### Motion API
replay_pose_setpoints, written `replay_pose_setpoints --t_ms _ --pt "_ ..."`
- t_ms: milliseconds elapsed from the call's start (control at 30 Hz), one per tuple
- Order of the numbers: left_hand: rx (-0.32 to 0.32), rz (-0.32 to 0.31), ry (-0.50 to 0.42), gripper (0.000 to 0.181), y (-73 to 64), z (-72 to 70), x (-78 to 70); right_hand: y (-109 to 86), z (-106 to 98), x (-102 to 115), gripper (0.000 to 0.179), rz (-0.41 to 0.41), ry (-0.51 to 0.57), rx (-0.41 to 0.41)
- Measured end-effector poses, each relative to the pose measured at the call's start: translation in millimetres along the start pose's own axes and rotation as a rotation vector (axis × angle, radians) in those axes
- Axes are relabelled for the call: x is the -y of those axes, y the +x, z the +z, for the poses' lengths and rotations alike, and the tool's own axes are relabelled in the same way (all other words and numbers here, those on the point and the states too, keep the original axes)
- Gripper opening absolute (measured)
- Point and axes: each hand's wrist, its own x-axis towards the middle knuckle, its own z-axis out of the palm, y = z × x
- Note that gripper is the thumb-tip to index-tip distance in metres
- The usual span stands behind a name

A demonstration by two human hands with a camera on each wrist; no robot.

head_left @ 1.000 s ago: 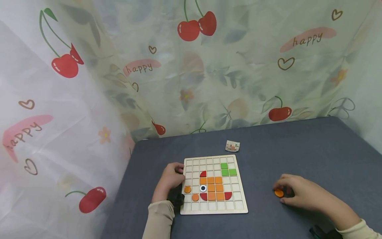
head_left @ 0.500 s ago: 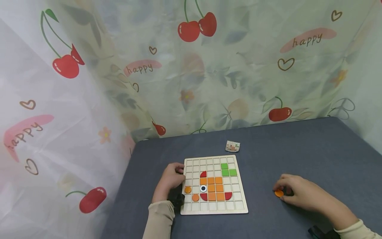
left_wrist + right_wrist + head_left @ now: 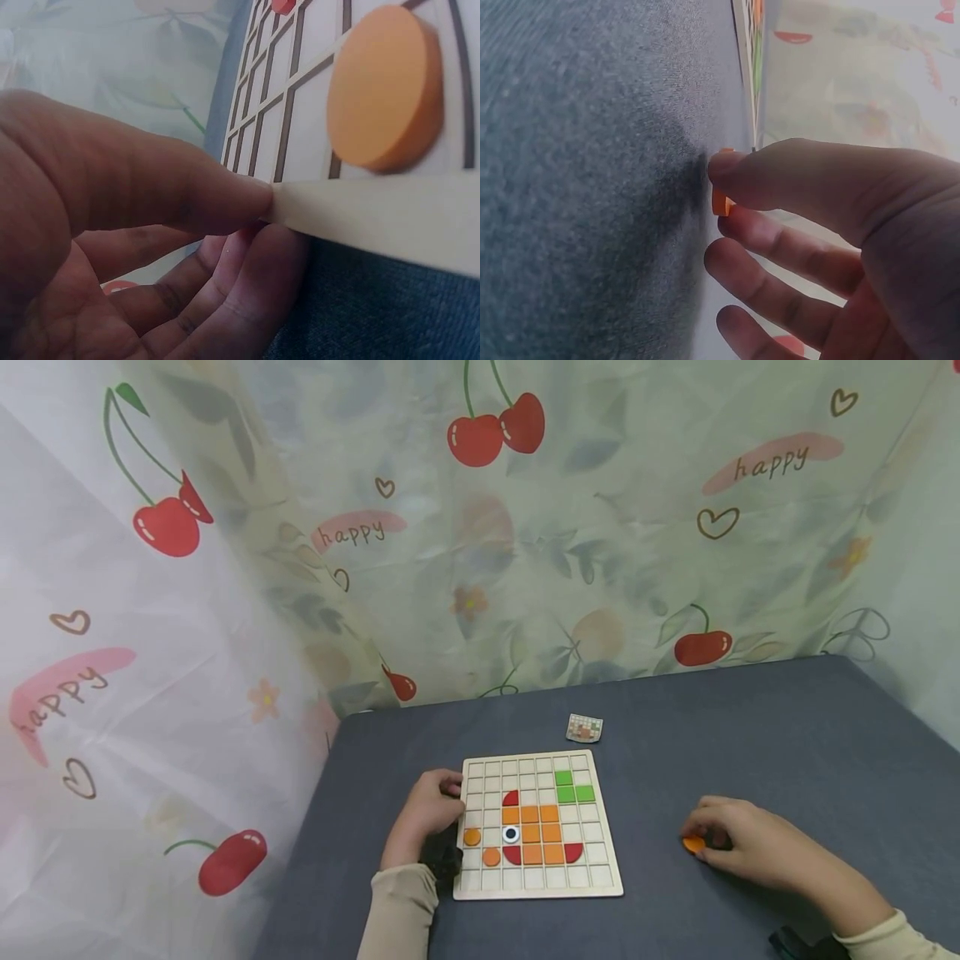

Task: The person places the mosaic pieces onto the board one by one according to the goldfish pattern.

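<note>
A wooden grid board (image 3: pixel 600 881) lies on the dark table, bearing orange and green squares, red quarter-round pieces and a round eye piece (image 3: pixel 511 834). Two orange discs (image 3: pixel 491 857) rest at its left side; one orange disc (image 3: pixel 386 90) looms large in the left wrist view. My left hand (image 3: pixel 432 806) pinches the board's left edge between thumb and fingers. Well to the right of the board, my right hand (image 3: pixel 742 837) pinches another orange disc (image 3: pixel 720 196) between thumb and index finger, close over the table. The other right fingers are loosely bent.
A small printed card (image 3: pixel 584 727) with a grid picture lies behind the board. The dark table (image 3: pixel 787 727) backs onto a curtain (image 3: pixel 420 618) printed with cherries and leaves. Another curtain panel (image 3: pixel 202 710) hangs at the left.
My right hand has shifted slightly left with the orange disc in its fingers. The left hand and the board have stayed in place.
</note>
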Motion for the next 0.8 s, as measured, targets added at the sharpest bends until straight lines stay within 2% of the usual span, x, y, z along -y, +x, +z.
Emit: replay_pose_setpoints --t_ms 400,800 --pt "0.004 0.007 -0.020 0.056 1.6 -0.3 1.1 7.6 -2 12 0.019 -0.001 0.011 -0.011" --pt "0.001 -0.015 -0.023 0.048 -0.5 -1.1 1.1 32.8 5 33 0.018 -0.051 -0.003 -0.045"
